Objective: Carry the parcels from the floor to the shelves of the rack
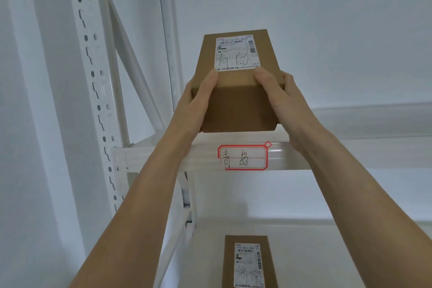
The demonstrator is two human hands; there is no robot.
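A brown cardboard parcel (238, 105) with a white shipping label (236, 54) bearing handwritten characters sits at the front edge of the upper shelf (163, 156) of the white rack. Both my hands grip its near end: my left hand (198, 98) on its left side, my right hand (278, 93) on its right side, thumbs on top. A red-bordered tag (243, 156) with the same handwritten characters is stuck on the shelf's front beam just below the parcel.
A second brown parcel (247, 262) with a white label lies on the lower shelf (327, 252). The rack's perforated white upright (93, 77) and diagonal brace (138, 72) stand at the left. A white wall is behind.
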